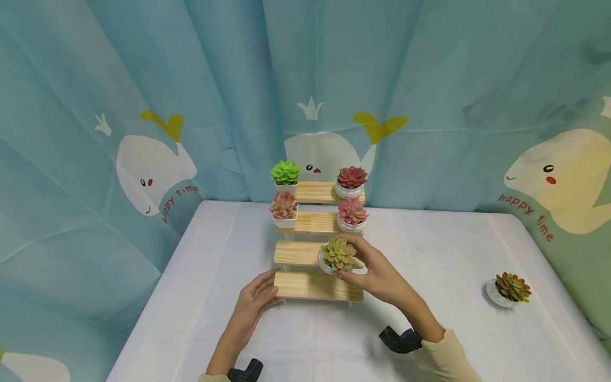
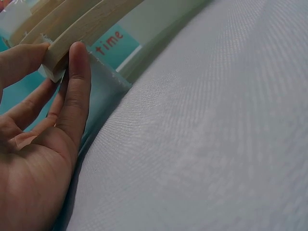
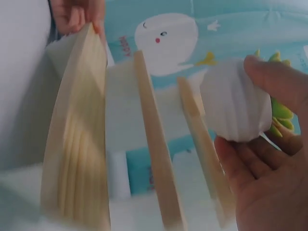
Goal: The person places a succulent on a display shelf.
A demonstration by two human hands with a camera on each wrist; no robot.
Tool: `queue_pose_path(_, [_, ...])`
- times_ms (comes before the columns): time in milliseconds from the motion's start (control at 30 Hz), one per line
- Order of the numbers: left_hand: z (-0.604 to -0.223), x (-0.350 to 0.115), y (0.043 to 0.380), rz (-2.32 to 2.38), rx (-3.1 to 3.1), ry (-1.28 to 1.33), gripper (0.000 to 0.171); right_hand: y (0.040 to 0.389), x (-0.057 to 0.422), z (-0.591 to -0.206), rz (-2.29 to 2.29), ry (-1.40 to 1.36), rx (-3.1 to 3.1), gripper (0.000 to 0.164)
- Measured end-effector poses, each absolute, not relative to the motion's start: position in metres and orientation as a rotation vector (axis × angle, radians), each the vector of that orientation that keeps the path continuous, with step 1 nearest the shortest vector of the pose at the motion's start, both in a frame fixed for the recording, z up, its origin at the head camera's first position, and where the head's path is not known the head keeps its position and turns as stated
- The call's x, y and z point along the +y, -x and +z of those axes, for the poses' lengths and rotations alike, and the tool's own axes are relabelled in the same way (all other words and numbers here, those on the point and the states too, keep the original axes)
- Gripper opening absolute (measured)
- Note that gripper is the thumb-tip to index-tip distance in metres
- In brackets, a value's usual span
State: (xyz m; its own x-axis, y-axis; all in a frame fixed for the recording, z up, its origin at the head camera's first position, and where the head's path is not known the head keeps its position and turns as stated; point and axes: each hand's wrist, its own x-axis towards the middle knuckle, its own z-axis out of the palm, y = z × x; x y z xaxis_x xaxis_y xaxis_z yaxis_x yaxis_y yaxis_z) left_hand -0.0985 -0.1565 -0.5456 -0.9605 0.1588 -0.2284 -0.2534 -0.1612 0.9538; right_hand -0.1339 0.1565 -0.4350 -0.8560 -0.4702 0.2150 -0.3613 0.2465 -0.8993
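A tiered wooden stand (image 1: 319, 286) has several pale boards rising like steps toward the curtain. My left hand (image 1: 258, 298) pinches the left end of its lowest board (image 2: 72, 38) between thumb and fingers. A potted succulent (image 1: 339, 253), yellow-green in a round white pot (image 3: 236, 101), is gripped by my right hand (image 1: 377, 270) above the right part of the second board from the bottom. The right wrist view shows the pot tilted between thumb and fingers. Whether the pot touches the board cannot be told.
The top board carries a bright green succulent (image 1: 286, 173) and a dark red one (image 1: 351, 178). Below them sit a pinkish-brown succulent (image 1: 284, 206) and a pink one (image 1: 352, 212). Another red-green succulent (image 1: 513, 287) stands on the white-covered table (image 1: 429, 249) at right. Behind hangs a blue curtain (image 1: 229, 79).
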Motion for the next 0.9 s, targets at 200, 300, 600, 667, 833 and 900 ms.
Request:
queue_pose_path(200, [-0.546,-0.156,0.098,2.200,1.835,0.080,0.059,0.141,0.133,-0.436,-1.743,0.783,2.391,0.071])
queue_pose_path(300, [-0.546,-0.157,0.099,2.191,1.830,0.074,0.061,0.144,0.122,-0.437,-1.760,0.806,2.382,0.070])
queue_pose_path(600, [-0.547,-0.160,0.099,2.186,1.809,0.081,0.061,0.148,0.088,-0.441,-1.806,0.776,2.372,0.071])
queue_pose_path(667, [-0.546,-0.160,0.099,2.192,1.799,0.077,0.061,0.148,0.081,-0.443,-1.818,0.768,2.383,0.072])
queue_pose_path(833, [-0.546,-0.160,0.099,2.198,1.794,0.069,0.062,0.148,0.065,-0.446,-1.815,0.733,2.468,0.072])
queue_pose_path(900, [-0.546,-0.159,0.099,2.202,1.793,0.068,0.061,0.147,0.059,-0.448,-1.795,0.712,2.525,0.071])
